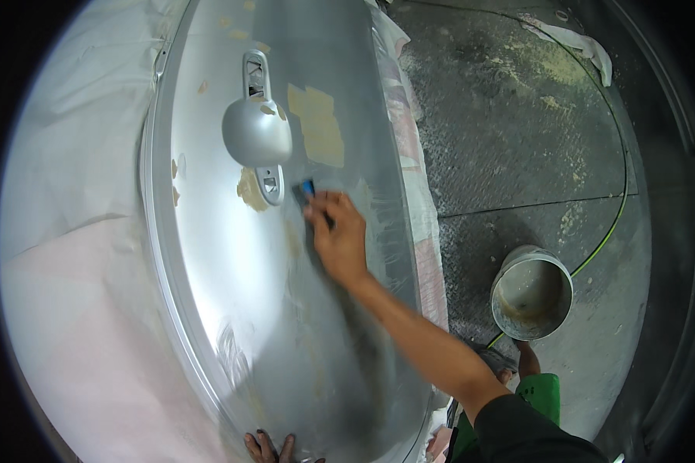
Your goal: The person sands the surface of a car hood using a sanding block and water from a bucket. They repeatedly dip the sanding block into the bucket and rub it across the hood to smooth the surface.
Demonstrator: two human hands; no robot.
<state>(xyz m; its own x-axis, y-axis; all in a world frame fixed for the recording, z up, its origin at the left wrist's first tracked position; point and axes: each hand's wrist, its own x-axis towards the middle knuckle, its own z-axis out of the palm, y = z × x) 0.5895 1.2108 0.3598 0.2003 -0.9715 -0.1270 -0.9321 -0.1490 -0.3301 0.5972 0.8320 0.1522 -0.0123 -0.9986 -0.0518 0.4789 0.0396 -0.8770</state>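
A silver car door (347, 309) fills the middle, with tan filler patches (316, 127) around its handle recess (256, 135). My right hand (338, 235) is closed on a small, dark, flat pad with a blue spot (305, 189); its exact kind is too small to make out. That pad is at the panel, just right of the lower handle opening (269, 185). At the bottom edge, the fingers of my left hand (269, 447) lie spread on the door. The rest of that hand is outside the picture.
Pale masking sheet (77, 270) covers the area left of the door, and more lines its right edge. On the grey floor stands a bucket (531, 297) with cloudy liquid. A green hose (614, 216) curves behind it. A green stool (544, 395) is beside my arm.
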